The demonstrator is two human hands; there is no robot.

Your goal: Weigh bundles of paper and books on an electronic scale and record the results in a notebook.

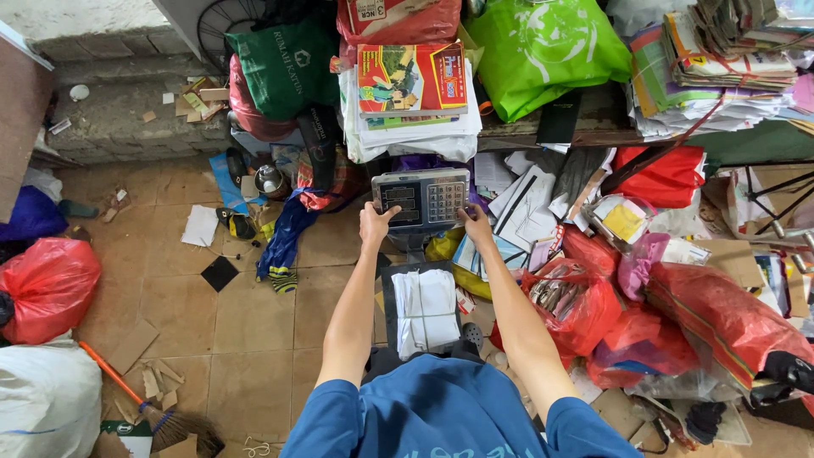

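I have both hands up on the scale head: left hand gripping its left edge, right hand nearer the keypad, fingers curled on its right corner.

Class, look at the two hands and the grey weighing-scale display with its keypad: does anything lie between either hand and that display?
Nothing visible does. The left hand already touches the display's left edge, and the right hand touches its lower right corner beside the keypad.
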